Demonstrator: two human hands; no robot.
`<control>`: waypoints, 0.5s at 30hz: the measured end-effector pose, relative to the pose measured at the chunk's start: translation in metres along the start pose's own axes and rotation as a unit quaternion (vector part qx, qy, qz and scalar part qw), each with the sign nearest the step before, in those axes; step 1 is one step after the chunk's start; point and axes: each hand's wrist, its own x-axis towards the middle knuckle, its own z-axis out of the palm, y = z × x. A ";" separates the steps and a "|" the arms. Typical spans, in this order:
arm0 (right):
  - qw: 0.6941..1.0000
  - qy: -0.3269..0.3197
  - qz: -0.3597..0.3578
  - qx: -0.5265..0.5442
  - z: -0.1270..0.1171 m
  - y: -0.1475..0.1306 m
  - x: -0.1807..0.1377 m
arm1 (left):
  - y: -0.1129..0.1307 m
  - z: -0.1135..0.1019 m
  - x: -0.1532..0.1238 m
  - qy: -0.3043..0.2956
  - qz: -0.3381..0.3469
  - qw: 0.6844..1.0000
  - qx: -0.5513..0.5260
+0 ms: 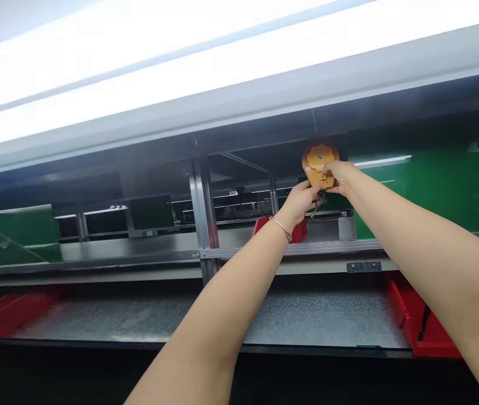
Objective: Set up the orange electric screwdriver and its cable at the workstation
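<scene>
At far left, 9 o'clock of the view: green panel (15, 233) standing behind a grey metal rail, with a red bin (7, 315) lying lower at 8 o'clock on the galvanised shelf (315, 315). Toward centre: upright aluminium post (200, 214) rising from the shelf to the dark underside of the overhead structure, bright light strip (180, 62) running across the top from 10 to 1 o'clock. Just right of centre: left hand (300, 202), thin bracelet (282, 228) on the wrist, reaching up from 6 o'clock, fingers curled narrow around something small and dark hanging under the orange spring balancer (318, 162); exactly what is pinched cannot be told, too small and partly hidden. Behind the left wrist: small red bin (298, 230) on the upper rail. Orange spring balancer itself at about 1 o'clock from centre, hung by a thin wire from the dark structure above, round body facing the camera. Right hand (341, 175) at 3 o'clock of the balancer, touching its lower right edge, fingers wrapped closely over the housing, thumb on the front face. Right forearm running down to 4 o'clock and out of view. Behind it: large green panel (442, 191). At 4 o'clock, lower right: another red bin (420, 326) at the shelf end, black strip inside.
</scene>
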 end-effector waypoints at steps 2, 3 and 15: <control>1.000 0.006 0.008 -0.010 0.002 -0.001 0.000 | -0.009 -0.001 -0.008 0.016 -0.011 1.000 0.014; 1.000 0.009 0.011 -0.015 0.004 -0.002 0.000 | -0.012 0.000 -0.011 0.029 -0.014 0.999 0.011; 0.999 0.029 -0.020 0.020 -0.001 0.002 0.000 | -0.087 0.033 -0.097 0.078 -0.110 0.991 -0.026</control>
